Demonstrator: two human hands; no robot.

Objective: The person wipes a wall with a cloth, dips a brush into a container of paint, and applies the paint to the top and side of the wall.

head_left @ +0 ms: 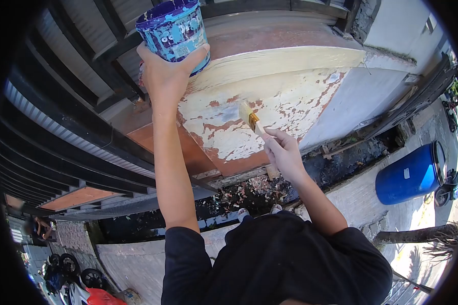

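My left hand [169, 75] is closed round the lower part of a paint bucket [174, 38], blue with purple and light-blue smears, at the upper left. What is inside the bucket cannot be made out. In my right hand [284, 151] is a paintbrush [257, 126], gripped by its pale handle. Its bristles touch or lie very close to the wall [285, 91], which has cream paint over patchy, flaking areas and reddish-brown spots. Smoother cream colour covers the wall's upper strip.
Black metal fence bars [81, 127] run along the left. Below the wall lies a dark drainage ditch [249, 198] littered with paint flakes. A blue barrel [409, 173] lies in view at the right. Parked motorcycles [81, 282] and a crouching person [41, 230] appear at lower left.
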